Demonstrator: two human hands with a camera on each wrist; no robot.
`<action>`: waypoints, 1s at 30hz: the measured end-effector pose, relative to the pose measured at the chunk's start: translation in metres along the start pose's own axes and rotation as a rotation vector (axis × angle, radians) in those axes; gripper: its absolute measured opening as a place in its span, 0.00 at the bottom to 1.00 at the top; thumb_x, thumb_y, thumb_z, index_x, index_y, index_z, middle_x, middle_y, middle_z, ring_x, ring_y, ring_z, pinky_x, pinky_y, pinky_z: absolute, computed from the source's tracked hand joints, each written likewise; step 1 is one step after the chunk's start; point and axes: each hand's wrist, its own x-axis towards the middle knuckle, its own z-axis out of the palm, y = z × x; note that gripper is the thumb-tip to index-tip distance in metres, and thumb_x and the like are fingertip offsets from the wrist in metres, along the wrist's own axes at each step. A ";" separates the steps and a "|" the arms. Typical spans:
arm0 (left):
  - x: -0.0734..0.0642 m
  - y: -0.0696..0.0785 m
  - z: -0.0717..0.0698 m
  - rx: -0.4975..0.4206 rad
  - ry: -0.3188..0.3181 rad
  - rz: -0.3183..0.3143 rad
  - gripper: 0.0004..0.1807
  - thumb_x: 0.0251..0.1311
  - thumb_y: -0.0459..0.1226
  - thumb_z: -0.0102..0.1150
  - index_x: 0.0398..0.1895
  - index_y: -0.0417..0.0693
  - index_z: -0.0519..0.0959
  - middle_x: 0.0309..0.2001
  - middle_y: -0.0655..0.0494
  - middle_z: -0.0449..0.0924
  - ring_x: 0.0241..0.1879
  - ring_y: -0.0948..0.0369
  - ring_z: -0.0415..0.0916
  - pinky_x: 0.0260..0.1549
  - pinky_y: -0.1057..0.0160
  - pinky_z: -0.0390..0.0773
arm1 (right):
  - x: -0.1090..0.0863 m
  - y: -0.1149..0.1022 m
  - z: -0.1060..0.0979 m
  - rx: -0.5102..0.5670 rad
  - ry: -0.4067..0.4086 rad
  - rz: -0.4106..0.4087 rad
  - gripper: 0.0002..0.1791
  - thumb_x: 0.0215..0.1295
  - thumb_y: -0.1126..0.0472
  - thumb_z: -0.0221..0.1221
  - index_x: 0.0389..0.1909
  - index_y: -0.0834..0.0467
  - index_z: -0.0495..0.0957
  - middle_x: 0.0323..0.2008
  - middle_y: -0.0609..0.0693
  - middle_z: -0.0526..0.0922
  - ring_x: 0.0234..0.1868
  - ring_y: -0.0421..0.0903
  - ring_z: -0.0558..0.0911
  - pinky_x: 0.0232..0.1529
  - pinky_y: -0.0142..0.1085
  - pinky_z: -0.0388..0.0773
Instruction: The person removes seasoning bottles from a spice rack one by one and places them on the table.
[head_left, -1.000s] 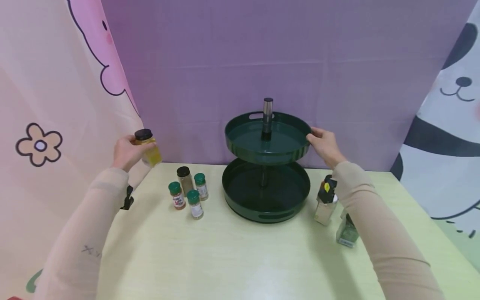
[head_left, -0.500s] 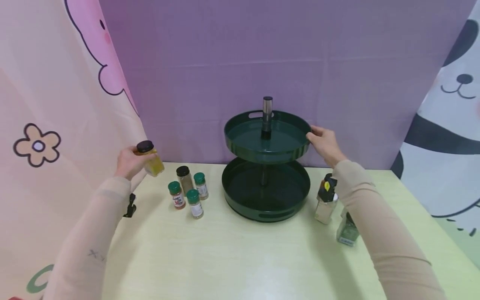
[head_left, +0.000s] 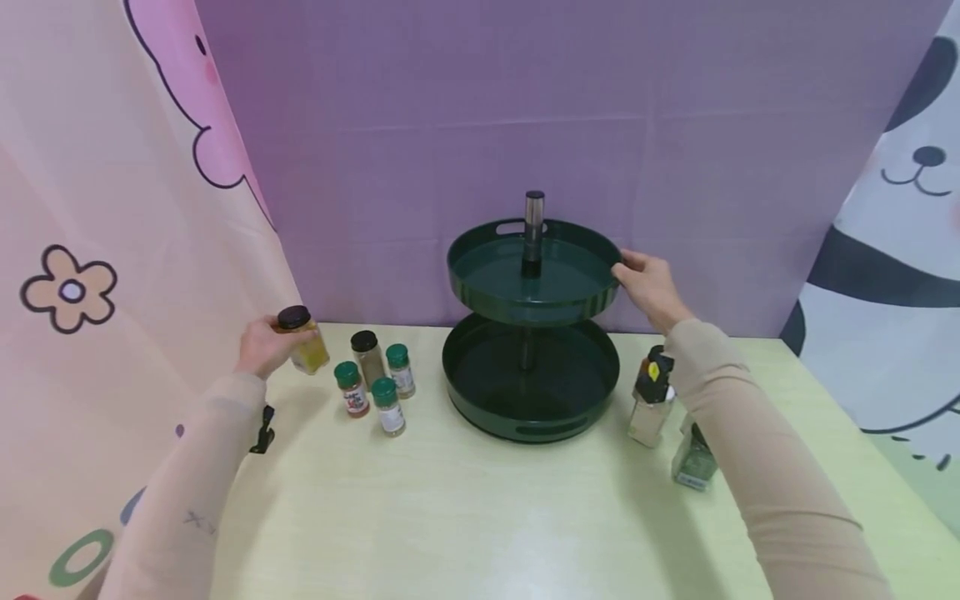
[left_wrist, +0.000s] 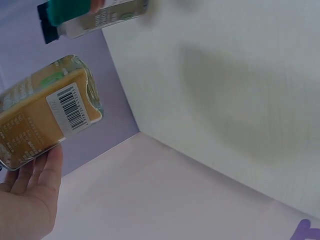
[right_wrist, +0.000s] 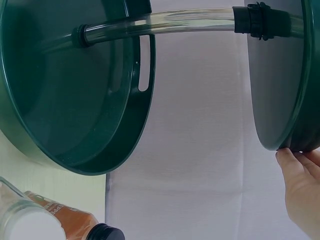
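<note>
My left hand (head_left: 262,348) grips a square glass spice jar (head_left: 309,357) with a black lid and yellow contents, tilted above the table's back left. A barcode label faces the left wrist view on this spice jar (left_wrist: 55,112). With thumb and fingers at its right rim, my right hand (head_left: 651,287) holds the upper tray (head_left: 528,312) of a dark green two-tier stand. Its lower tray (head_left: 517,425) rests on the table, joined to the upper one by a clear central post (right_wrist: 195,21). Both trays are bare.
Right of the held jar stand a black-capped jar (head_left: 369,365) and green-capped shakers (head_left: 388,410). Near my right forearm are a black-topped bottle (head_left: 649,408) and a jar of green herbs (head_left: 693,463). A purple cloth (head_left: 375,167) hangs behind the table.
My left hand has lowered the spice jar toward the table and moved it slightly right. My right hand stays at the upper tray's rim, and the stand has not moved.
</note>
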 end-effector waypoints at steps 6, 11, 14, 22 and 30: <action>0.000 -0.015 0.008 0.029 -0.015 -0.014 0.39 0.56 0.47 0.57 0.60 0.25 0.58 0.58 0.27 0.64 0.56 0.38 0.64 0.55 0.43 0.66 | 0.000 0.001 0.000 0.002 0.000 -0.001 0.31 0.65 0.59 0.43 0.68 0.62 0.53 0.67 0.61 0.59 0.66 0.52 0.60 0.65 0.46 0.60; 0.001 -0.025 0.014 0.031 -0.031 -0.034 0.41 0.55 0.46 0.58 0.61 0.24 0.56 0.59 0.27 0.62 0.57 0.37 0.63 0.56 0.43 0.66 | 0.000 0.001 0.000 0.006 -0.002 0.007 0.31 0.65 0.59 0.44 0.69 0.61 0.53 0.67 0.61 0.59 0.66 0.52 0.60 0.65 0.46 0.60; 0.002 -0.031 0.017 0.025 -0.035 -0.045 0.41 0.55 0.46 0.59 0.62 0.24 0.56 0.59 0.26 0.62 0.58 0.37 0.63 0.56 0.42 0.65 | 0.000 0.001 0.000 0.008 -0.004 0.010 0.31 0.65 0.59 0.44 0.69 0.61 0.52 0.67 0.61 0.58 0.67 0.52 0.59 0.65 0.46 0.60; -0.001 -0.047 0.025 0.035 -0.059 -0.076 0.42 0.54 0.46 0.59 0.61 0.23 0.55 0.59 0.26 0.61 0.58 0.36 0.61 0.57 0.41 0.63 | -0.001 0.000 0.002 0.009 0.000 -0.005 0.31 0.64 0.61 0.44 0.68 0.63 0.53 0.67 0.62 0.58 0.67 0.53 0.58 0.66 0.47 0.58; -0.003 -0.055 0.030 0.012 -0.087 -0.107 0.43 0.53 0.47 0.60 0.62 0.25 0.55 0.60 0.27 0.60 0.59 0.36 0.60 0.58 0.41 0.61 | -0.002 0.000 0.001 0.002 0.006 -0.008 0.30 0.64 0.61 0.44 0.68 0.62 0.53 0.67 0.61 0.58 0.68 0.52 0.58 0.66 0.47 0.57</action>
